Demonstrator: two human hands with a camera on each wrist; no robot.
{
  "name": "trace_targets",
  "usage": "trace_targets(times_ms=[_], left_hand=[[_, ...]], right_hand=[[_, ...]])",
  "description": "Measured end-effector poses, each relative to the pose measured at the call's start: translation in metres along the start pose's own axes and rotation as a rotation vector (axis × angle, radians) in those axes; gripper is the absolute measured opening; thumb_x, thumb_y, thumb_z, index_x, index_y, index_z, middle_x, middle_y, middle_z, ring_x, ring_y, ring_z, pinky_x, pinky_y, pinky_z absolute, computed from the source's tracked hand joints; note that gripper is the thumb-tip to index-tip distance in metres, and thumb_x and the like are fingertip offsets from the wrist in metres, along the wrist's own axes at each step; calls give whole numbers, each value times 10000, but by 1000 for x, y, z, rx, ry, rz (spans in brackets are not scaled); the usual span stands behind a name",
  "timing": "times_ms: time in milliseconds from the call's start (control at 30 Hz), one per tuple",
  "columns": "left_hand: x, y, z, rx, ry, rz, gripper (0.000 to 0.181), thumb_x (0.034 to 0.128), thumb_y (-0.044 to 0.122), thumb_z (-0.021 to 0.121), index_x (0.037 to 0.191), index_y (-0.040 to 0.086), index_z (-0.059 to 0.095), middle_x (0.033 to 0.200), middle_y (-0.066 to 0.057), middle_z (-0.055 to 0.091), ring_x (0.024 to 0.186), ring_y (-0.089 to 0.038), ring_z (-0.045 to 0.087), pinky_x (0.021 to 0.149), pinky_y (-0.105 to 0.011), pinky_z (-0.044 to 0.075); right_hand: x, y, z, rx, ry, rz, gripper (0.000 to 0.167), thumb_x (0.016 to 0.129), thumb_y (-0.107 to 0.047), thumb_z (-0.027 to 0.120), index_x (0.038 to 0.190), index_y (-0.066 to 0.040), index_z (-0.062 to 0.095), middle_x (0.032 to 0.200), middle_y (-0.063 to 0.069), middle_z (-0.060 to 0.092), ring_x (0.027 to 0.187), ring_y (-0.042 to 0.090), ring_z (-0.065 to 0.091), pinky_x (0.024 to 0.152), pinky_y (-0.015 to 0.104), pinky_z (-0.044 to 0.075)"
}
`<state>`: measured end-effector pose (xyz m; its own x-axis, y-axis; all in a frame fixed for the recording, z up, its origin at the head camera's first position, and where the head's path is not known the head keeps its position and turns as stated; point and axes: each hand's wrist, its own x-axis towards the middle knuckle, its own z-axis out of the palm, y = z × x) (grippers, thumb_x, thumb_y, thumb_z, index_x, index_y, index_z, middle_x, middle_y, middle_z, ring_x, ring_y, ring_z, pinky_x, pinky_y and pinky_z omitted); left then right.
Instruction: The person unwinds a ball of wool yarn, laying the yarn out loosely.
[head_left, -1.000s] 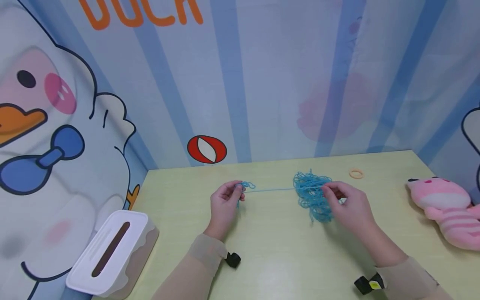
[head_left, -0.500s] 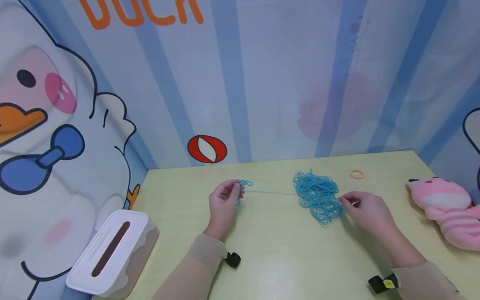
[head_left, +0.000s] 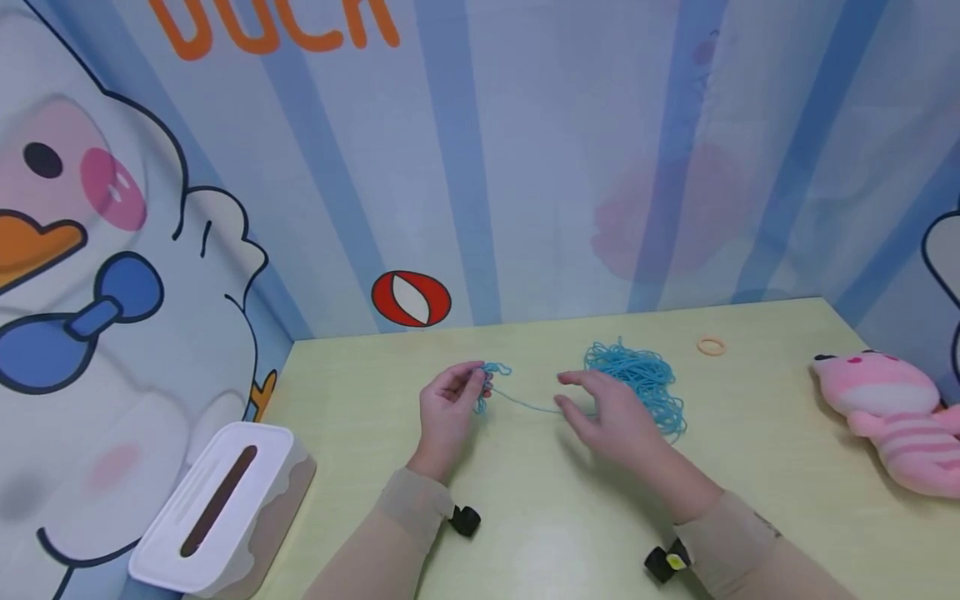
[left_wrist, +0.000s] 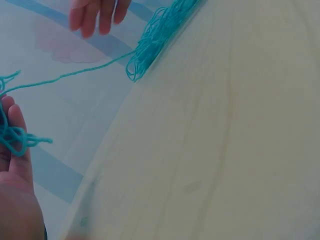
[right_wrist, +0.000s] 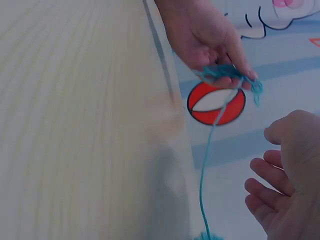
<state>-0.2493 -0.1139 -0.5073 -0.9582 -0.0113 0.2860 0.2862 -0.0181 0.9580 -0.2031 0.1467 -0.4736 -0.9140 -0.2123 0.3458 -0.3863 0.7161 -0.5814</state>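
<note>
A small wound bunch of blue yarn (right_wrist: 217, 73) is pinched between the thumb and fingers of my left hand (head_left: 448, 417). One slack strand (left_wrist: 75, 73) runs from it across to the loose blue yarn pile (head_left: 637, 371) on the table. Thumb and fingers spread apart, my right hand (head_left: 618, 421) hovers just in front of the pile, near that strand. In the right wrist view, the right hand's fingers (right_wrist: 270, 175) are loosely bent with nothing between them, and the strand passes to their left.
An orange ring (head_left: 711, 345) lies behind the pile on the pale table (head_left: 525, 517). At the right is a pink plush toy (head_left: 892, 425). A white-lidded box (head_left: 217, 500) with a slot stands front left, and a printed cloth (head_left: 525, 167) hangs behind the table.
My right hand pulled away rightward from the pile, released the yarn and swung left toward the strand. The strand went from taut to sagging. My left hand stayed nearly still.
</note>
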Motion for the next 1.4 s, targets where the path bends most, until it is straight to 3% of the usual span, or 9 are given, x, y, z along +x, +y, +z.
trace_targets(times_ms=[100, 200, 400, 567, 767, 867, 1067, 1400], left_hand=[[0, -1, -1, 13, -2, 7, 205, 1077, 183, 730, 1244, 85, 799, 1109, -143, 817, 887, -96, 777, 882, -221, 648], [0, -1, -3, 21, -3, 15, 212, 1075, 193, 734, 1247, 88, 799, 1125, -178, 817, 893, -95, 777, 881, -220, 646], [1, -1, -4, 20, 1, 18, 256, 1072, 178, 736, 1297, 64, 780, 1135, -150, 822, 910, -83, 776, 886, -217, 645], [2, 0, -2, -12, 18, 9, 306, 1053, 119, 750, 1358, 91, 751, 1102, -110, 834, 913, -78, 799, 899, -227, 652], [2, -1, -1, -38, 19, 0, 266, 1052, 99, 744, 1308, 32, 753, 1050, -23, 819, 836, -91, 781, 848, -231, 661], [2, -1, -1, -42, 26, -2, 261, 1055, 94, 739, 1298, 0, 750, 1031, 3, 805, 808, -85, 753, 819, -219, 656], [2, -1, -1, -22, 33, 8, 199, 1073, 129, 723, 1251, 58, 776, 979, 25, 768, 810, -98, 700, 793, -189, 624], [0, 2, -1, -46, 42, 27, 250, 1083, 105, 698, 1278, -48, 727, 1012, -44, 786, 754, -88, 670, 744, -186, 610]], right_hand=[[13, -23, 24, 83, -98, 21, 508, 1098, -337, 687, 1521, -61, 634, 1464, 115, 733, 1420, 371, 659, 1166, 580, 542], [24, -39, 42, 145, -149, 70, 535, 1104, -359, 679, 1541, -57, 616, 1417, 106, 763, 1386, 361, 690, 1159, 558, 553], [31, -53, 53, 201, -101, 109, 263, 1098, -234, 694, 1287, -83, 798, 1112, 51, 851, 1095, 271, 819, 991, 481, 651], [26, -53, 41, 199, -67, 98, 181, 1088, -207, 708, 1192, -120, 828, 1017, 3, 842, 956, 168, 802, 880, 412, 663], [21, -48, 24, 181, -43, 78, 171, 1095, -221, 702, 1181, -132, 821, 988, 6, 834, 876, 118, 761, 747, 298, 610], [17, -43, 15, 177, -5, 67, 163, 1091, -203, 706, 1173, -115, 816, 979, 26, 831, 871, 141, 761, 722, 269, 590], [5, -24, -7, 155, 103, 42, 137, 1078, -166, 721, 1148, -90, 811, 951, 23, 826, 853, 175, 756, 684, 253, 574], [-16, 16, -43, 122, 204, 84, 154, 1079, -163, 714, 1151, -65, 809, 939, 73, 823, 793, 36, 692, 692, 180, 546]])
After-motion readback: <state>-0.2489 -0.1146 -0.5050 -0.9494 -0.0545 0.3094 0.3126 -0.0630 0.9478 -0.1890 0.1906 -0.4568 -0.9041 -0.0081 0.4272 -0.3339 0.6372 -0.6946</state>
